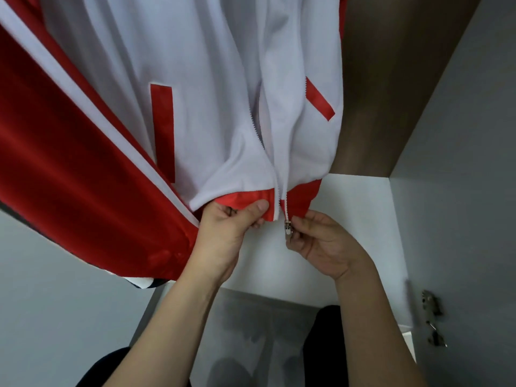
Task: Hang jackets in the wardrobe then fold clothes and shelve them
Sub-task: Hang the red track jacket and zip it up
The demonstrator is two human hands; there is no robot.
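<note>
Both hands pinch the hanging jacket (212, 101): left hand (231, 227) steadying the hem (245, 198), right hand (321, 241) apparently seating the zip pull (288, 228).

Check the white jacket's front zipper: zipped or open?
Open: the zipper slider sits at the hem, teeth parted above. Right hand pinches it; left hand grips the hem.

Hung as a mostly white jacket (212, 88) with a red hem band, two red pocket strips and a white zip tape carrying a silver metal pull (288, 228). Draped at the left as a red sleeve (64, 174) edged by a white stripe, with a dark navy and white scrap below. Surrounded by a brown wardrobe back panel (391, 88), grey side wall (460, 169), white shelf (360, 213) and silver hinge (431, 303).
</note>
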